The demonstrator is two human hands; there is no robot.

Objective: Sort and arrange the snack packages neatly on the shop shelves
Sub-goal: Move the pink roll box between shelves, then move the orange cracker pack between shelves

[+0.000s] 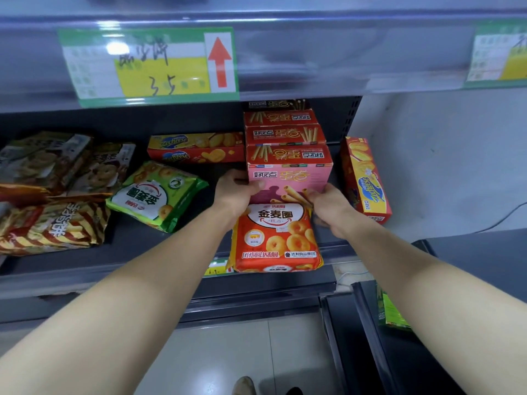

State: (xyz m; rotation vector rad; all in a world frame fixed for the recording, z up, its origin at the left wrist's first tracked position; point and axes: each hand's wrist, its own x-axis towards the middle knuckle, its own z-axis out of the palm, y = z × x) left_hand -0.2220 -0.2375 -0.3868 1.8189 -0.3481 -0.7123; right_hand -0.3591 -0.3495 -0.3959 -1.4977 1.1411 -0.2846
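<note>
Got both hands on the pink egg-roll box [289, 173] now, left hand [238, 192] and right hand [328, 205] each in a clamped grip, near the shelf [171, 269] front edge (orange ring-snack bag [275, 238] right below).

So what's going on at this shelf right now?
A person is tidying snacks on a shop shelf. Both hands grip the pink box at the bottom of a stack of egg-roll boxes: left hand on its left edge, right hand on its lower right corner. An orange bag lies in front of it, overhanging the shelf edge. A green bag and other bags lie loose to the left, and a red box lies to the right.
</note>
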